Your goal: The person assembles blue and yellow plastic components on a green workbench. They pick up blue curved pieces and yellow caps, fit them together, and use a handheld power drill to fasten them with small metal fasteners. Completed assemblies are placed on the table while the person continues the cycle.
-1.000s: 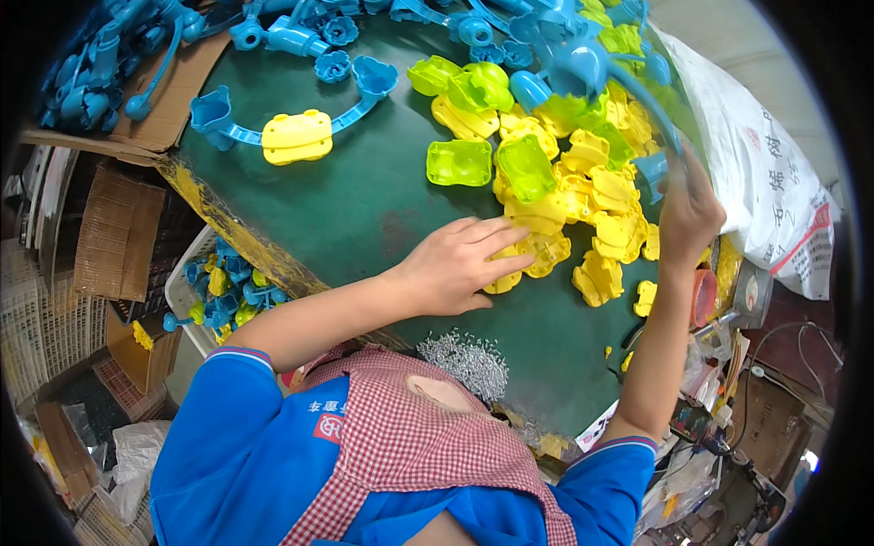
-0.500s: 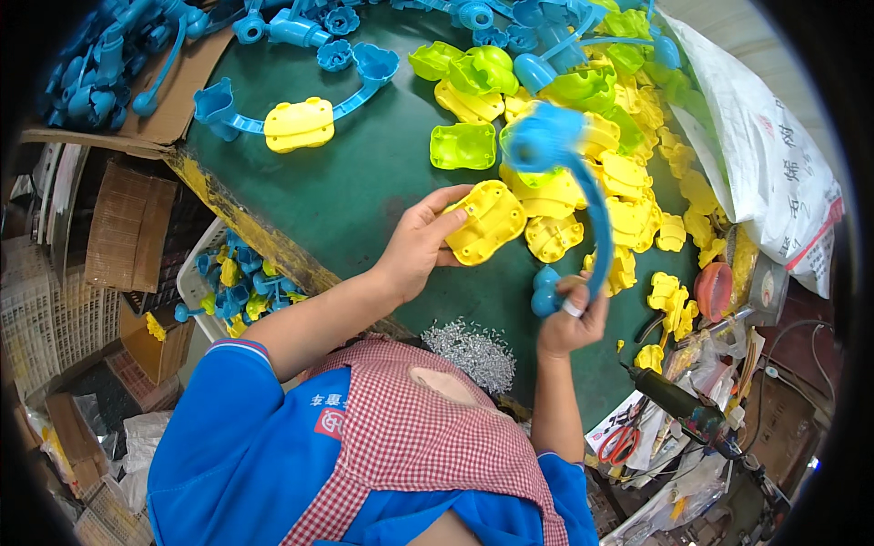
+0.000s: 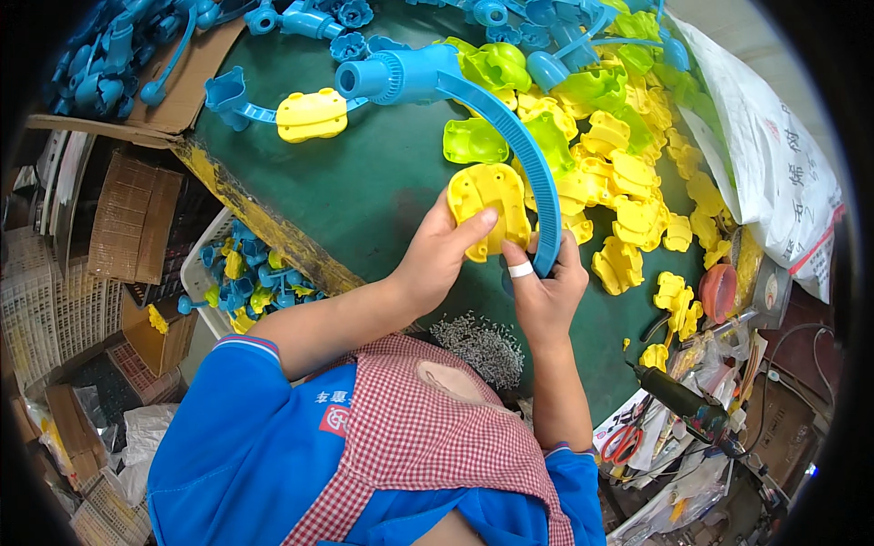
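My left hand (image 3: 442,253) grips a yellow plastic shell (image 3: 480,193), its thumb across the near part of the hollow face. Close on its right, my right hand (image 3: 552,293) pinches the lower end of a blue curved plastic arm (image 3: 526,146). That arm bows up and leftward over the table, ending in a thick ribbed tube (image 3: 401,75). The two hands nearly meet, and whether the shell and the arm touch I cannot tell. A white band is on a finger of my right hand.
Yellow shells (image 3: 633,173) and green shells (image 3: 475,141) lie heaped at the right. Another yellow shell (image 3: 311,116) sits on a blue arm at left. Small metal screws (image 3: 478,350) are piled near me. A dark green power screwdriver (image 3: 678,398) and red-handled scissors (image 3: 623,444) lie lower right.
My right hand has moved left toward the shell, and the blue arm has swung over so its tube points left. My left hand has turned the yellow shell more upright.
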### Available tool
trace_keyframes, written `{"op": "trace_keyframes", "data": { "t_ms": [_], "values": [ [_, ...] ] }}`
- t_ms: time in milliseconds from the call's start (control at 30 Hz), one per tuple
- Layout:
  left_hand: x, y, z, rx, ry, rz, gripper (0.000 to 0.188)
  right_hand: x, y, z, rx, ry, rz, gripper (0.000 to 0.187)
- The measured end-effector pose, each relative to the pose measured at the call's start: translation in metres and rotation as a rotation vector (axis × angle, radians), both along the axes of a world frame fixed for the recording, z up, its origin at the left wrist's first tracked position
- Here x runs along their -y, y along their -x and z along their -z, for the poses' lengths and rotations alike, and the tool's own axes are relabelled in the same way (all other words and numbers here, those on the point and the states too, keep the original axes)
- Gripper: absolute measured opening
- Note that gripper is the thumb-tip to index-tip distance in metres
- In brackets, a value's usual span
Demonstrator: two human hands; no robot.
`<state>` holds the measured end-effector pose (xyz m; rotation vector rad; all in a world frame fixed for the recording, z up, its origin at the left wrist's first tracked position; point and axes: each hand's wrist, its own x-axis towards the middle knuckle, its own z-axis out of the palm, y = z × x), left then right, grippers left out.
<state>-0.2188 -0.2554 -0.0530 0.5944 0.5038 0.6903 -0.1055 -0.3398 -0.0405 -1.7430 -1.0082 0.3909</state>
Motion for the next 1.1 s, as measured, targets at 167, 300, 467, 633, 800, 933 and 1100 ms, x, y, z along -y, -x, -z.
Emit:
{"op": "trace_keyframes", "data": {
  "t_ms": [167, 300, 467, 633, 800, 933, 1100],
  "values": [
    [-0.005, -0.002, -0.015, 0.056, 0.171, -0.229, 0.040, 0.015, 0.019, 0.006, 0.031, -0.083, -0.094, 0.017],
    [-0.006, -0.004, -0.015, -0.017, 0.006, -0.303, 0.045, 0.007, 0.033, 0.020, 0.246, -0.024, -0.086, 0.015],
    [0.001, 0.002, -0.030, 0.259, 0.201, -0.346, 0.043, 0.000, 0.046, 0.026, 0.173, -0.148, -0.191, 0.023],
    [-0.012, 0.032, -0.035, 0.148, 0.070, -0.136, 0.042, -0.007, 0.036, 0.010, -0.633, -0.013, -0.440, 0.034],
    [-0.013, 0.047, -0.013, -0.143, -0.387, -0.322, 0.060, -0.009, 0.044, 0.015, -0.530, 0.083, -0.557, 0.033],
    [-0.032, 0.067, -0.013, -0.052, -0.130, -0.189, 0.036, -0.025, 0.016, 0.014, -0.521, 0.171, -0.803, 0.041],
    [-0.031, 0.071, -0.014, -0.140, 0.110, -0.219, 0.030, -0.076, -0.022, 0.048, 1.274, 0.113, -0.281, 0.031]
  ]
}}
